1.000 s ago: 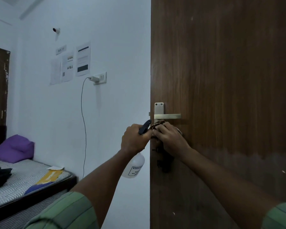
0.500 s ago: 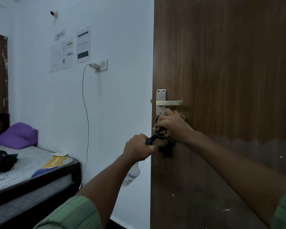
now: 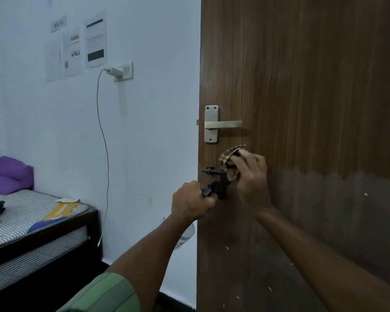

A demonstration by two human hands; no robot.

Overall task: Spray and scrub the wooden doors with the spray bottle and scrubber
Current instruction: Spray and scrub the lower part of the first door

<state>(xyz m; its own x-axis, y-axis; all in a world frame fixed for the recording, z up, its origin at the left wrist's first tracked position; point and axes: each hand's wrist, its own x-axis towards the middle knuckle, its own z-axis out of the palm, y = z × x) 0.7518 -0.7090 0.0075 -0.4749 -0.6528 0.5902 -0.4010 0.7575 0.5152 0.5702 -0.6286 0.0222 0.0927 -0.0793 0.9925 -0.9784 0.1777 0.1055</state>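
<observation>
head view: a person works at the edge of a wooden door [image 3: 313,109], both hands raised side by side just below the metal lever handle [image 3: 223,124]. the right hand [image 3: 251,176] presses a crumpled, tan-striped scrubber [image 3: 231,155] flat against the door, fingers curled over it, the wad showing above and to the left of the knuckles. the right forearm runs up from the lower right corner, its wrist bent toward the panel. the left hand [image 3: 190,202] sits lower and just left of the right, apart from it, closed in a fist around the neck of the spray bottle [image 3: 186,236]. the bottle's black trigger head pokes out past the fingers toward the right hand and the door; its pale body hangs below the left wrist, mostly hidden behind the forearm, so its long axis runs roughly up and down with a slight tilt. a black latch [image 3: 214,171] juts from the door edge between the two hands. a green striped sleeve [image 3: 104,293] covers the left upper arm. far left of the left hand stand a bed [image 3: 32,221] with a purple pillow [image 3: 8,174], and above it a wall socket [image 3: 124,70] with a dangling cable.
</observation>
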